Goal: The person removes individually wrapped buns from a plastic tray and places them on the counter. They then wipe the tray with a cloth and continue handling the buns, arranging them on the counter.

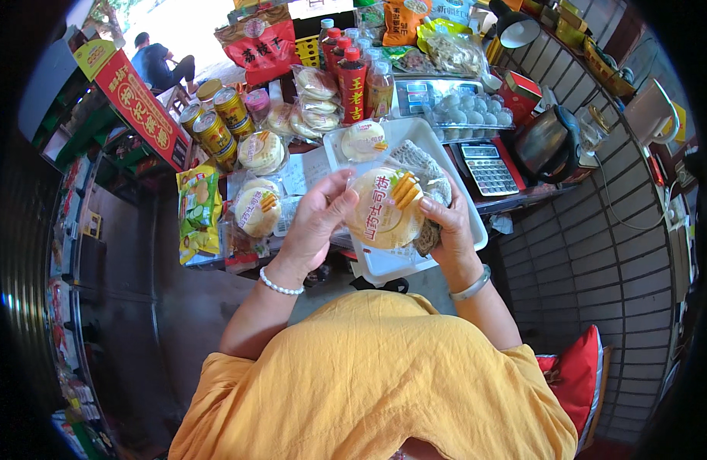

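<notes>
Between my hands is a round flat pastry in a clear printed wrapper (382, 215). My left hand (324, 215) pinches its left edge, and my right hand (448, 215) grips the right edge, thumb on top. Beneath the pastry is a white plastic tray (474, 218). It holds a grey knitted or textured cloth (425, 164), a brown rough piece (427, 238) by my right fingers, and another wrapped pastry (363, 141) at the back left. More wrapped pastries lie left of the tray, one (257, 210) near my left hand and one (261, 152) behind it.
Gold cans (215, 132), red bottles (352, 86) and stacked wrapped pastries (317, 103) stand behind. Right of the tray are a calculator (491, 169), an electric kettle (546, 144) and a clear egg carton (471, 115). A yellow snack bag (198, 213) lies left. A person (161, 63) sits outside.
</notes>
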Available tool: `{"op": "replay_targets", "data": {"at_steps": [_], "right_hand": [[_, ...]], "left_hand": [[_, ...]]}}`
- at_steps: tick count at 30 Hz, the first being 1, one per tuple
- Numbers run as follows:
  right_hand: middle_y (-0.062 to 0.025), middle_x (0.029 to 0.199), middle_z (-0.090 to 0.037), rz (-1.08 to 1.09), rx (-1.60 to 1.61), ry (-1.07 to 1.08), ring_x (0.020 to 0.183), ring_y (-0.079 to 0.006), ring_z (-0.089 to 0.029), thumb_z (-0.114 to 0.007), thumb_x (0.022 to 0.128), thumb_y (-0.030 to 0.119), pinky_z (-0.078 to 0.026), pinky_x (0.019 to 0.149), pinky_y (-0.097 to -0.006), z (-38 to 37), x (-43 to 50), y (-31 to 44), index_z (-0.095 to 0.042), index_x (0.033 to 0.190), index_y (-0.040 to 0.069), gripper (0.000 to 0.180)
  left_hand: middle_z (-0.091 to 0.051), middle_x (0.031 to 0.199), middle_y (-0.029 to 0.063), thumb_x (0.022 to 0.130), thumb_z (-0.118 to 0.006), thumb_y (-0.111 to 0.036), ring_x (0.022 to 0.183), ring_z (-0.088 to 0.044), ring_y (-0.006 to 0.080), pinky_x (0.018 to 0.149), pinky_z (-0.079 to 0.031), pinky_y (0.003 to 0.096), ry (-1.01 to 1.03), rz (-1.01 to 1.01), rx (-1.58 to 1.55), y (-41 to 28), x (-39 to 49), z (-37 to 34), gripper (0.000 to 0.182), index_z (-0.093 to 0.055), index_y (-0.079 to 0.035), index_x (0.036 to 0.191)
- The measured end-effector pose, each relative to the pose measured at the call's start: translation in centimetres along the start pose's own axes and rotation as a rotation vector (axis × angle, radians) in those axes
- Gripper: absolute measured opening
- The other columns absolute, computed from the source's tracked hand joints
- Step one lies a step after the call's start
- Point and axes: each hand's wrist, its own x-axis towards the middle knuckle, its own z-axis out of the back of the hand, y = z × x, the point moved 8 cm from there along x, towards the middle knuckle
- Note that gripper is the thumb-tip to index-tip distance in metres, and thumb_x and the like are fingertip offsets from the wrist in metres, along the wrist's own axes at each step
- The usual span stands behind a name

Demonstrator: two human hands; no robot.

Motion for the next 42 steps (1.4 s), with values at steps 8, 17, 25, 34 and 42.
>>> {"op": "replay_targets", "data": {"at_steps": [8, 17, 25, 34, 42], "right_hand": [[-0.007, 0.112, -0.067, 0.053, -0.104, -0.293, 0.098, -0.0161, -0.067, -0.078, 0.084, 0.006, -0.057, 0.084, -0.0316, 3.0, 0.5, 0.2, -0.055, 0.132, 0.001, 0.053], [-0.0181, 0.138, -0.055, 0.778, -1.113, 0.092, 0.13, -0.0376, -0.05, -0.07, 0.072, -0.004, -0.041, 0.108, -0.0456, -5.7, -3.2, 5.0, -0.059, 0.132, 0.008, 0.063], [-0.0175, 0.132, -0.06, 0.843, -1.328, 0.2, 0.127, -0.0417, -0.054, -0.072, 0.071, -0.009, -0.045, 0.105, -0.0478, -6.5, -3.3, 3.7, -0.067, 0.117, 0.009, 0.05], [-0.0159, 0.126, -0.062, 0.692, -1.164, -0.007, 0.117, -0.0365, -0.06, -0.065, 0.073, -0.017, -0.052, 0.095, -0.0397, -2.9, -2.2, 5.1, -0.067, 0.116, 0.007, 0.049], [-0.0186, 0.125, -0.061, 0.872, -1.397, 0.132, 0.116, -0.0404, -0.059, -0.067, 0.067, -0.01, -0.05, 0.097, -0.0457, -6.4, -4.8, 4.9, -0.066, 0.113, 0.007, 0.049]], "left_hand": [[-0.062, 0.123, 0.0087, 0.088, -0.075, -0.01, 0.112, -0.063, 0.0171, 0.095, -0.055, 0.0346, 0.051, 0.151, -0.117, 1.9, -0.5, -0.3, 0.049, -0.051, 0.0, 0.13], [-0.062, 0.125, 0.0062, 0.086, -0.073, 0.0, 0.114, -0.059, 0.0136, 0.099, -0.049, 0.0307, -0.047, -0.08, 0.071, 1.2, -0.3, -1.2, 0.051, -0.052, -0.001, 0.133], [-0.061, 0.123, 0.0063, 0.086, -0.072, 0.0, 0.112, -0.059, 0.0129, 0.098, -0.049, 0.0302, -0.005, -0.09, 0.154, 1.0, -1.6, -1.8, 0.053, -0.051, 0.001, 0.135], [-0.061, 0.126, 0.0093, 0.088, -0.072, -0.004, 0.114, -0.059, 0.0149, 0.099, -0.049, 0.0321, -0.043, -0.056, 0.161, 0.6, -2.4, -2.1, 0.059, -0.045, 0.005, 0.14], [-0.061, 0.126, 0.0092, 0.088, -0.07, -0.002, 0.114, -0.058, 0.0148, 0.101, -0.047, 0.0312, -0.068, -0.132, 0.214, 1.0, -2.3, -2.3, 0.058, -0.045, 0.005, 0.14]]}}
